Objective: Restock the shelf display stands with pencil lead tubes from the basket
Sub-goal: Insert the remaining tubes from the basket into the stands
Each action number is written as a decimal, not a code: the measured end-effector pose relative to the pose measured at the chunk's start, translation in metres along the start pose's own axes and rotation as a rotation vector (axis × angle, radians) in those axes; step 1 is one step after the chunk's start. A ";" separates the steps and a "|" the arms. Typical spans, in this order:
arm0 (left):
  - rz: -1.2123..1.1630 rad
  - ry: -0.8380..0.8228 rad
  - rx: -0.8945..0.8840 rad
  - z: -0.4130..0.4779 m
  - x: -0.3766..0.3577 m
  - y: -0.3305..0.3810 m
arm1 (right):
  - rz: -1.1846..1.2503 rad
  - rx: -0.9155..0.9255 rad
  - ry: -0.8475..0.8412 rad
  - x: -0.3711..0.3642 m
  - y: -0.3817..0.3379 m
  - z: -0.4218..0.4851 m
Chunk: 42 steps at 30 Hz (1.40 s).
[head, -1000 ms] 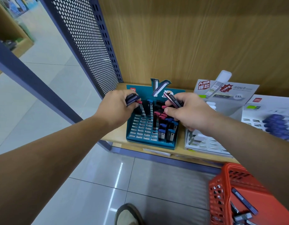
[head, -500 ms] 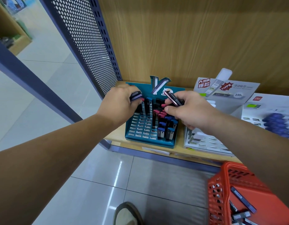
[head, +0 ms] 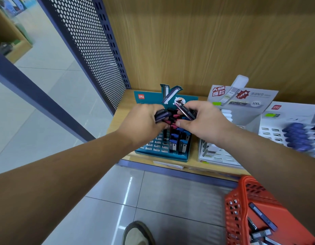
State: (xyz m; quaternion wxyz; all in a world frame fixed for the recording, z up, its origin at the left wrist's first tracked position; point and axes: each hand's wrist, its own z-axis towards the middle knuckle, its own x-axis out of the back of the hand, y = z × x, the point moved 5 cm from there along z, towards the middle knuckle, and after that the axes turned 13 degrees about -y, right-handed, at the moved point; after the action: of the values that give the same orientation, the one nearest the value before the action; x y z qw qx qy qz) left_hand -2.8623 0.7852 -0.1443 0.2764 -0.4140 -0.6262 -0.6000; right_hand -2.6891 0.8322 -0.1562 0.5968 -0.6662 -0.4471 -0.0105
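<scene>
A teal display stand (head: pixel 158 152) sits on the wooden shelf (head: pixel 117 119), its right columns filled with blue-capped and red-capped pencil lead tubes (head: pixel 178 137). My left hand (head: pixel 142 122) grips a small bundle of dark lead tubes (head: pixel 162 116) above the stand's back rows. My right hand (head: pixel 204 121) holds a few more lead tubes (head: pixel 186 111) fanned between thumb and fingers, close to the left hand. A red basket (head: pixel 241 209) at the lower right holds several loose tubes (head: pixel 262 216).
A white display stand (head: pixel 216 156) stands right of the teal one, and another with blue tubes (head: pixel 298 137) lies further right. A perforated metal panel (head: pixel 93 43) closes the shelf's left side. My shoe (head: pixel 137 234) is on the tiled floor below.
Both hands have drawn together over the back of the teal stand; the left hand moved right with its bundle. The camera shifted slightly.
</scene>
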 end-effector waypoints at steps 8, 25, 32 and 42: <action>-0.124 -0.056 -0.014 -0.006 0.017 0.002 | -0.037 -0.019 -0.014 0.001 -0.003 -0.003; 0.032 0.043 0.057 -0.012 0.032 -0.037 | 0.325 -0.022 -0.091 -0.009 -0.023 -0.005; 0.142 0.043 0.039 -0.011 0.039 -0.041 | 0.401 -0.064 -0.063 -0.001 -0.016 -0.007; -0.003 0.021 0.002 -0.004 0.024 -0.030 | 0.407 -0.046 -0.066 0.004 -0.018 -0.005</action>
State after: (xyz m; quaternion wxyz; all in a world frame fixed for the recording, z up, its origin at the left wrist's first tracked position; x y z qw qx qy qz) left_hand -2.9002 0.7879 -0.1390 0.2827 -0.4066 -0.6246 -0.6039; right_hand -2.6951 0.8286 -0.1382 0.5564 -0.7561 -0.3221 0.1222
